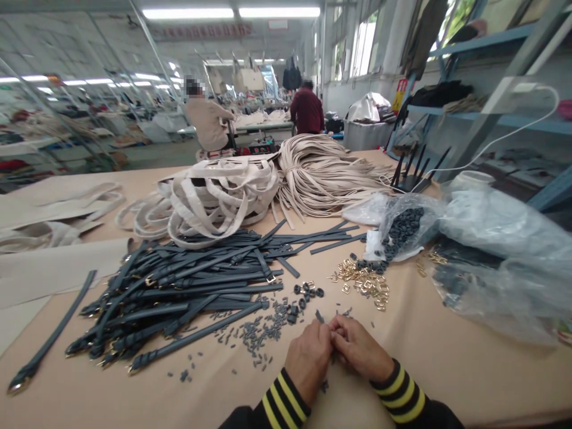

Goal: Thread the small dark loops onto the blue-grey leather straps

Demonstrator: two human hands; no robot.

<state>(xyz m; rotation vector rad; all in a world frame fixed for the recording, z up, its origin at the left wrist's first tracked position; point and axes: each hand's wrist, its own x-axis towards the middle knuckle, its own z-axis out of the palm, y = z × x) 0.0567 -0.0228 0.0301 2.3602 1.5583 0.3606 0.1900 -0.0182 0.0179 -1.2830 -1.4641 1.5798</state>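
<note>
Left hand, right hand: curled nearly closed, touching, nearside of small gold metal buckles; hold: can't tell. Steady pinch advised.

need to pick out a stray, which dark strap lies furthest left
The lone dark strap whose buckle points toward the bottom-left corner; a gap separates it from the strap pile.

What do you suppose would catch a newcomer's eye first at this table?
Probably the big heap of dark straps across the table's left and middle, backed by a thick bundle of pale strips. Next might come the gold-coloured metal pieces glinting right of centre. Near the front edge, the left hand and right hand meet in yellow-striped cuffs, beside scattered small dark pieces.
</note>
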